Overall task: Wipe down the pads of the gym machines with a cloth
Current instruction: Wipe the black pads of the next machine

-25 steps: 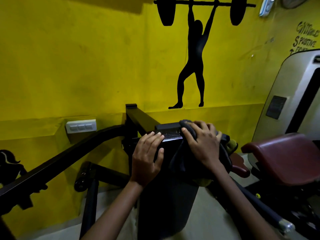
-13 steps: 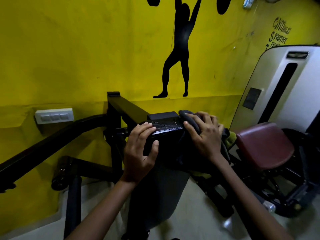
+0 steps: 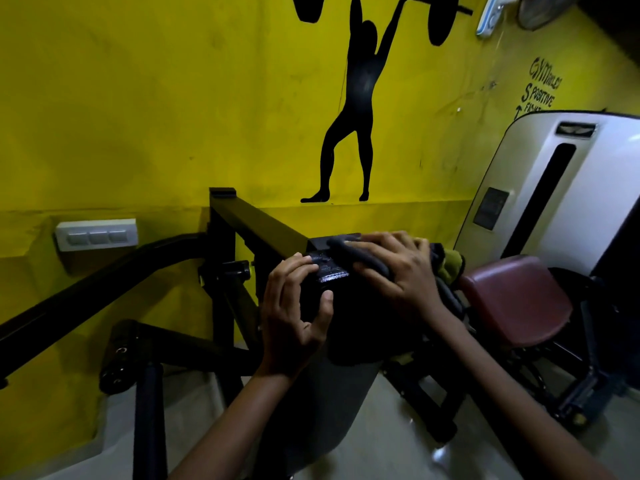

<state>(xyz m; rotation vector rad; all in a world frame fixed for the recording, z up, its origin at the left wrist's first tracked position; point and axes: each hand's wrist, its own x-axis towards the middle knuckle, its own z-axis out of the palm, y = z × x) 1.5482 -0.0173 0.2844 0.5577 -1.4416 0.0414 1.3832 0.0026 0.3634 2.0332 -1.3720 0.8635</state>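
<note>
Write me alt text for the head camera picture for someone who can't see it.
A person's right hand presses a dark cloth onto the top of a black machine pad, while the left hand grips the pad's near corner. Behind is a yellow wall with a black weightlifter silhouette; a maroon seat sits to the right.

The black pad carries a dark cloth draped over its top edge toward the right corner; a left hand grips the top left corner, a right hand presses the cloth
</note>
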